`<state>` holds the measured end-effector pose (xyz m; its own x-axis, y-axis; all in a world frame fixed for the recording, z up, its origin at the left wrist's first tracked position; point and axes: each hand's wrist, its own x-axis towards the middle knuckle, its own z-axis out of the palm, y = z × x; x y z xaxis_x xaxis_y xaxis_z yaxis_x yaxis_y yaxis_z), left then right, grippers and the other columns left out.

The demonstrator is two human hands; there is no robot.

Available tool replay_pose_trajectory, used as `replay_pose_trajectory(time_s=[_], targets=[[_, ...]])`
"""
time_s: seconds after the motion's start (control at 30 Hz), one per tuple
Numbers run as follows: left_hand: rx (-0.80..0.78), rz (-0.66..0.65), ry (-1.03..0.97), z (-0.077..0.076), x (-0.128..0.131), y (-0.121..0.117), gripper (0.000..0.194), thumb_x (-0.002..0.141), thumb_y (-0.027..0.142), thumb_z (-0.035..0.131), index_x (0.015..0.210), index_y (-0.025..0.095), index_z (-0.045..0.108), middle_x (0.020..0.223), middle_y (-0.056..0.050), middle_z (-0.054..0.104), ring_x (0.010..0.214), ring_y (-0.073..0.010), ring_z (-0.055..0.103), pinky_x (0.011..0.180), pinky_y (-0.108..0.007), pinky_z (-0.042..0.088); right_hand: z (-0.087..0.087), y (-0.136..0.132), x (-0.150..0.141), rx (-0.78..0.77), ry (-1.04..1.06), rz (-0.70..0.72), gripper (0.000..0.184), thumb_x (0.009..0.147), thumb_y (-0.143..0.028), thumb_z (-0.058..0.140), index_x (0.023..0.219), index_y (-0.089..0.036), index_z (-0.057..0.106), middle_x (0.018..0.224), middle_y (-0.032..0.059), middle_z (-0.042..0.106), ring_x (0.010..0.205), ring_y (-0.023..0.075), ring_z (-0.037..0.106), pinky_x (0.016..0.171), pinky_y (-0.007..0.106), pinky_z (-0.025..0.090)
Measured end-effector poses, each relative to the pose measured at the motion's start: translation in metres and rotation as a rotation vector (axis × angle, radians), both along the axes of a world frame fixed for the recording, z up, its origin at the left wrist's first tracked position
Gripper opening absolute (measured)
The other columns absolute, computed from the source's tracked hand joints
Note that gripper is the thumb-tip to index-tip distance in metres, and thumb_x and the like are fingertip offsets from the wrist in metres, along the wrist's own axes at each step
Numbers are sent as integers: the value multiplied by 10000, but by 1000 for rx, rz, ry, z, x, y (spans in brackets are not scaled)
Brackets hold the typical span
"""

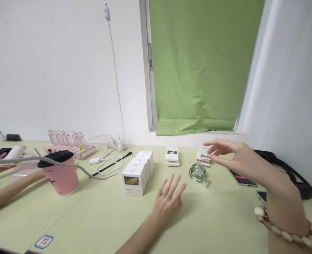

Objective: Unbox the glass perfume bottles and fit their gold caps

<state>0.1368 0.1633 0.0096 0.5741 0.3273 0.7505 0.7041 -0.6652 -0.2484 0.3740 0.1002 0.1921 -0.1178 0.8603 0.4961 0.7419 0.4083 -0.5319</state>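
My left hand (168, 201) is held low at the table with its fingers spread and nothing in them. To its left stands a row of several white cartons (133, 185), the front one printed with a yellow picture. My right hand (228, 152), wearing a beaded bracelet on the wrist, hovers with a gap between thumb and fingers. Just behind its fingertips lies a small white carton (203, 163), partly hidden. A round clear glass bottle (197, 172) rests between my hands, with a small shiny cap-like piece (205, 183) beside it. Farther back are small stacked white boxes (172, 154).
A pink cup (63, 176) with a black lid stands left, a grey cable passing before it. Beyond lie white cables (110, 162) and pink bottles (65, 137). A co-worker's arm (15, 187) reaches in. Phone (243, 178) and black strap (280, 167) lie right.
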Motion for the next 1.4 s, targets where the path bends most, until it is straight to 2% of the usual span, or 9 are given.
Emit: replay_pose_trajectory(time_s=[0.1,0.2,0.47,0.63,0.77,0.97,1.1,1.23,1.4], targets=[[195,251,-303,16,-25,10,506,778,195,507,1266,280,404,1345,-68,414,1297,-252,287,1045,-412,204,2,-1,-8,-56,-19,96,350,775,-403,543,1093,-264,589,911,47,670,857,208,634,675,299,535],[14,543,-548,32,-48,27,560,782,331,525,1297,184,364,1423,-170,206,1318,-328,191,1021,-478,217,5,-6,-10,-80,-7,116,355,777,-404,534,1099,-266,585,924,39,667,878,204,627,694,297,529],[-270,727,-897,45,-59,26,811,660,409,622,1329,187,221,1358,-183,185,1276,-368,170,964,-555,258,5,-6,-2,-96,49,100,392,762,-417,544,1117,-254,580,937,53,650,877,205,618,656,281,522],[-126,629,-886,41,-46,22,763,625,332,637,1277,191,266,1315,-153,283,1246,-332,246,980,-538,251,6,-5,-4,-124,69,115,359,775,-399,536,1103,-260,578,921,40,651,861,181,614,671,267,508],[-41,304,-823,31,-30,17,755,613,289,646,1256,189,262,1272,-146,303,1228,-309,283,997,-513,265,3,1,-13,-171,67,171,320,790,-331,523,1098,-257,573,923,30,651,824,156,614,660,249,494],[-424,-120,-760,8,0,9,787,668,175,537,1345,202,134,1343,-152,296,1256,-263,326,929,-396,410,-24,31,-49,-207,-113,273,354,740,-134,528,1070,-235,605,983,37,649,869,167,603,719,266,462],[-665,-173,-663,-2,7,18,599,696,194,484,1277,176,341,1155,-103,555,1020,-217,557,836,-347,474,-46,55,-68,-218,-246,405,513,655,-57,583,1150,-190,561,1180,70,575,1067,203,527,863,284,417],[-688,-148,-530,-5,6,41,254,744,311,465,875,140,600,720,-39,646,633,-165,598,602,-283,497,-59,73,-66,-293,-310,340,482,669,-96,619,1142,-180,577,1173,80,586,1055,210,539,838,264,415],[-605,-174,-396,-1,12,71,296,765,370,460,947,166,572,792,-32,628,589,-119,568,538,-226,469,-59,80,-57,-289,-426,117,206,699,-203,643,900,-179,681,880,49,685,791,172,609,609,215,383]])
